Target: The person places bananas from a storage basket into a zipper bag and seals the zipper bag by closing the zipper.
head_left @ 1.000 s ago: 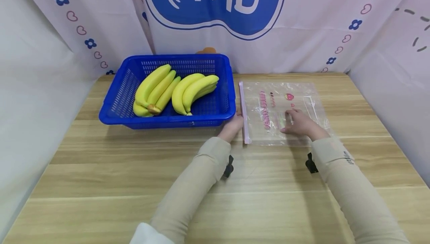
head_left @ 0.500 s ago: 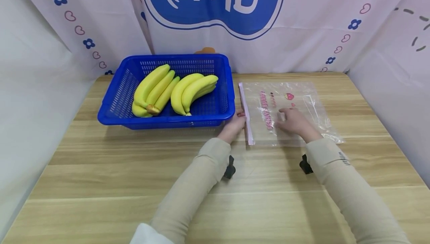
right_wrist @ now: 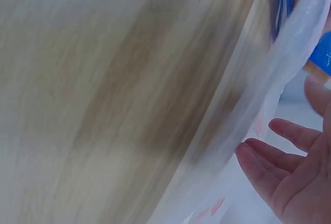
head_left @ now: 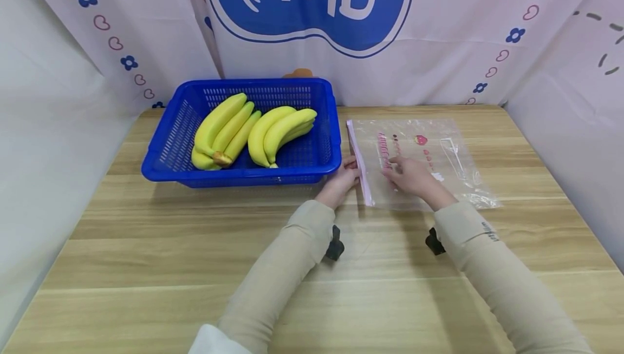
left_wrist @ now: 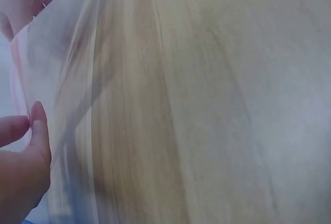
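Note:
A clear plastic zip bag (head_left: pixel 434 129) with pink print lies on the table, its pink zipper strip (head_left: pixel 354 145) facing left. My left hand (head_left: pixel 338 185) pinches that strip near its middle; the left wrist view shows the thumb and a finger (left_wrist: pixel 39 125) meeting at it. Over the printed part of the bag is my right hand (head_left: pixel 414 175). In the right wrist view its fingertips (right_wrist: pixel 248 149) touch the bag film (right_wrist: pixel 243 113), and the thumb stands apart from the fingers.
To the left of the bag stands a blue plastic basket (head_left: pixel 244 177), close to my left hand. Inside it lie two banana bunches, a left one (head_left: pixel 226 129) and a right one (head_left: pixel 283 133). Printed white cloth (head_left: pixel 414 83) hangs behind the wooden table (head_left: pixel 195 267).
My right hand has slid left across the bag toward the zipper strip. The strip's near end has shifted slightly right, while my left hand has edged a little right with it.

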A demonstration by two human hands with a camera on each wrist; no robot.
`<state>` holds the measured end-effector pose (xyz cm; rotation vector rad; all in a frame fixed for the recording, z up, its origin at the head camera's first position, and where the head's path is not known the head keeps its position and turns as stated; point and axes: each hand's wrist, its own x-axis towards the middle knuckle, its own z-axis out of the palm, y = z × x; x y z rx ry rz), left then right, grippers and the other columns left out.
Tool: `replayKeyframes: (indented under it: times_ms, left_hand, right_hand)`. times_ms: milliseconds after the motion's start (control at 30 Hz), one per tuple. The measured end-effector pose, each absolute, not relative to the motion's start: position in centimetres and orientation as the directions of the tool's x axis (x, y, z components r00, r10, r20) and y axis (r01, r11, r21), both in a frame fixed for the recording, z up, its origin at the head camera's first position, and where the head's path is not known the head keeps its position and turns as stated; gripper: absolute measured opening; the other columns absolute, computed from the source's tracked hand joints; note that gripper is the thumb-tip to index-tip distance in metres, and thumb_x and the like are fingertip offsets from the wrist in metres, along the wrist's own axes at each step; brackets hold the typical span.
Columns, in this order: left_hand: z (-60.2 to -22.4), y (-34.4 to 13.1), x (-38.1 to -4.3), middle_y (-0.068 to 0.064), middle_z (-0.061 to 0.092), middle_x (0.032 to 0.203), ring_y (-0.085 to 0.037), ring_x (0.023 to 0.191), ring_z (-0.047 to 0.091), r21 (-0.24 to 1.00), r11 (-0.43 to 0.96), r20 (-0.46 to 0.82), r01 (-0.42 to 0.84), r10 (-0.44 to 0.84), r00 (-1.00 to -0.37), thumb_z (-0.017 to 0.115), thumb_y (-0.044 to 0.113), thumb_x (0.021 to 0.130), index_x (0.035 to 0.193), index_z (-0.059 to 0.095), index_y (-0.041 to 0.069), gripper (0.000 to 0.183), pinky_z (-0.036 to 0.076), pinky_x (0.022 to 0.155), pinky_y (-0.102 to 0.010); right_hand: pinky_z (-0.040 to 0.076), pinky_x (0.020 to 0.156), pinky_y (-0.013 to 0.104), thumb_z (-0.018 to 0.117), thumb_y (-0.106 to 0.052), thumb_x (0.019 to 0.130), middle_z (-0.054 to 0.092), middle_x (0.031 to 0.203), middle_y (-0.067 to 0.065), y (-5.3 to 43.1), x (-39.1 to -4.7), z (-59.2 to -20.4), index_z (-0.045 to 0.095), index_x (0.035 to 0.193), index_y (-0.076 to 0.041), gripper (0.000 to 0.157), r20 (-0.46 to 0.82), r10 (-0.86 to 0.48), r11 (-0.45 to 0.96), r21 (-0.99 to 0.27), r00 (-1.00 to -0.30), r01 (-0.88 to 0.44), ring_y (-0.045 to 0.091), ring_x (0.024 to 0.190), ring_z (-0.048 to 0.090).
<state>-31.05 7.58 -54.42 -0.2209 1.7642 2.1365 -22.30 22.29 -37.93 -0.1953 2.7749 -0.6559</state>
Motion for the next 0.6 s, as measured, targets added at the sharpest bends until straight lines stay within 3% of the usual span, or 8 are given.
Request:
replayKeyframes:
  times_ms: [100, 267, 400, 600]
  left_hand:
    - [-49.2, 6.9, -27.9, -0.005, 0.059, 0.130, -0.013, 0.108, 0.061, 0.926, -0.173, -0.301, -0.335, 0.196, -0.933, 0.056, -0.005, 0.085, 0.139, 0.046, 0.008, 0.057, 0.053, 0.089, -0.029]
    - [-41.5, 5.9, -23.5, -0.016, 0.047, 0.144, -0.028, 0.127, 0.051, 0.935, -0.147, -0.279, -0.323, 0.257, -0.925, 0.051, -0.006, 0.091, 0.144, 0.040, 0.004, 0.055, 0.045, 0.104, -0.040]
    - [-39.3, 5.4, -22.3, -0.020, 0.043, 0.146, -0.027, 0.125, 0.050, 0.939, -0.129, -0.270, -0.320, 0.303, -0.914, 0.049, -0.009, 0.091, 0.144, 0.038, 0.000, 0.055, 0.044, 0.105, -0.039]
    - [-38.9, 5.3, -22.0, -0.020, 0.046, 0.145, -0.027, 0.128, 0.050, 0.936, -0.159, -0.242, -0.313, 0.351, -0.904, 0.049, -0.009, 0.092, 0.143, 0.041, 0.001, 0.053, 0.043, 0.108, -0.040]
  right_hand:
    - [0.042, 0.103, 0.055, 0.046, -0.044, 0.098, 0.052, 0.131, 0.034, 21.8, -22.2, -37.8, 0.035, 0.143, 0.007, 0.068, -0.270, -0.205, 0.878, -0.476, -0.941, -0.054, 0.046, 0.123, 0.050]
    - [0.041, 0.104, 0.055, 0.042, -0.060, 0.094, 0.046, 0.138, 0.034, 21.1, -21.9, -37.7, 0.029, 0.146, 0.007, 0.086, -0.302, -0.215, 0.869, -0.493, -0.929, -0.041, 0.047, 0.128, 0.046]
    - [0.041, 0.105, 0.055, 0.042, -0.062, 0.093, 0.046, 0.138, 0.034, 20.8, -21.7, -37.5, 0.029, 0.145, 0.007, 0.088, -0.300, -0.215, 0.870, -0.491, -0.929, -0.042, 0.046, 0.128, 0.046]
    - [0.039, 0.107, 0.055, 0.040, -0.057, 0.096, 0.046, 0.138, 0.033, 20.8, -21.6, -37.4, 0.030, 0.146, 0.006, 0.081, -0.303, -0.220, 0.867, -0.496, -0.927, -0.043, 0.046, 0.129, 0.045]
